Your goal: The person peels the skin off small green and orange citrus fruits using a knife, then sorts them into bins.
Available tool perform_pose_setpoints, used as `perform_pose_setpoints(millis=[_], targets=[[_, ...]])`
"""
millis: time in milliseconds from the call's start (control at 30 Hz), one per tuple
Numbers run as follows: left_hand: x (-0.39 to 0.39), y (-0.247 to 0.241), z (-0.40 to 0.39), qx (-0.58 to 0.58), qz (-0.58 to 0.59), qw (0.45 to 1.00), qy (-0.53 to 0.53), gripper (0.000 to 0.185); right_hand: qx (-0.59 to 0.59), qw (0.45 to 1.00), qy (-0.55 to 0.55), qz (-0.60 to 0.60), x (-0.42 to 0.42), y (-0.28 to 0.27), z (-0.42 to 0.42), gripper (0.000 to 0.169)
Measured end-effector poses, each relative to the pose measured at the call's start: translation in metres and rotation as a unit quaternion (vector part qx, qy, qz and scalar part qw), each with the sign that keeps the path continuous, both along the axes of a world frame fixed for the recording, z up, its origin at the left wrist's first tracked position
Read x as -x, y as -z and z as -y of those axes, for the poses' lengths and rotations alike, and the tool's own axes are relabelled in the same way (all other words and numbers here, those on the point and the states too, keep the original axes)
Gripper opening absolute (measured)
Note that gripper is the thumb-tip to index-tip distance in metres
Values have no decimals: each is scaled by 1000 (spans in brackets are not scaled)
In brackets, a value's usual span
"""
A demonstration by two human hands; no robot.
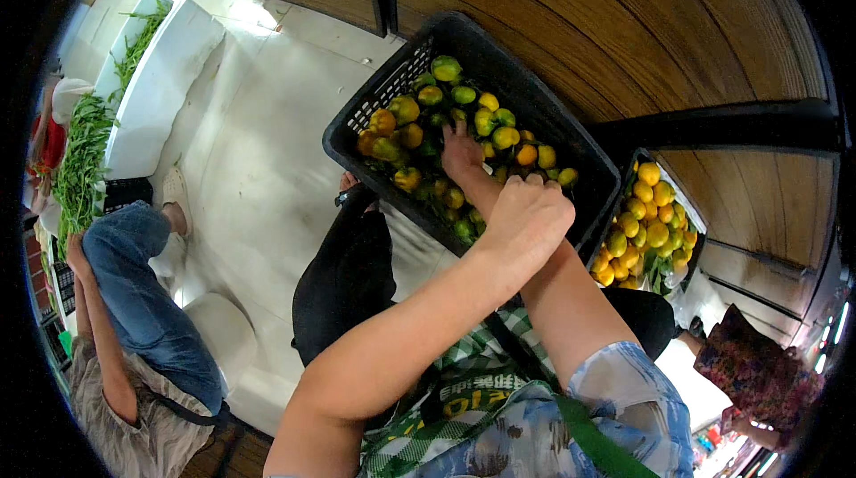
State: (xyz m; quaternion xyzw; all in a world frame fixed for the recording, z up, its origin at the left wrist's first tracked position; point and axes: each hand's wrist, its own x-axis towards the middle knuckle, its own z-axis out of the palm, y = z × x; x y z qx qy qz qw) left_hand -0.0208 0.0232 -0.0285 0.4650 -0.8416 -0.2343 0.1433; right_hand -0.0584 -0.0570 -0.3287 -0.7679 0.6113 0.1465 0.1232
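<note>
A black plastic crate (605, 160) in front of me holds many green, yellow and orange citrus fruits (505, 137). Inside it, my right hand (463, 151) reaches down among the fruits, its fingertips against or close to a small greenish one. No fruit is plainly gripped there. My left hand (531, 220) is curled into a fist above the crate's near side and overlaps my right forearm in the view. Its palm side is hidden, and no held thing shows.
A second crate of yellow-orange citrus (647, 210) stands at the right, beside wood-patterned panels (602, 23). On the left, a seated person (144, 277) touches leafy greens (87, 150) near a white foam box (157, 90). Another person (756, 371) is at the lower right.
</note>
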Motion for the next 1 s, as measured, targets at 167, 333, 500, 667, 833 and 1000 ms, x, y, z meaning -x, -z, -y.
perform_pose_setpoints(millis=[167,333,500,667,833,1000], targets=[[-18,13,-1,-11,25,999,-30,11,-67,995,-63,39,-11,4,7,64],[-23,6,-2,7,-1,999,-33,12,-82,946,71,306,35,-11,-10,40],[-9,16,-11,15,3,999,-34,9,22,967,-5,252,111,-17,-28,13],[-7,23,-16,-28,43,998,-23,9,-272,893,167,319,133,-105,-25,8],[-12,11,8,-101,37,978,-176,24,-273,698,382,540,119,-256,-31,19],[-22,-4,27,-309,-112,937,-119,61,-85,485,356,795,106,-303,-45,15]])
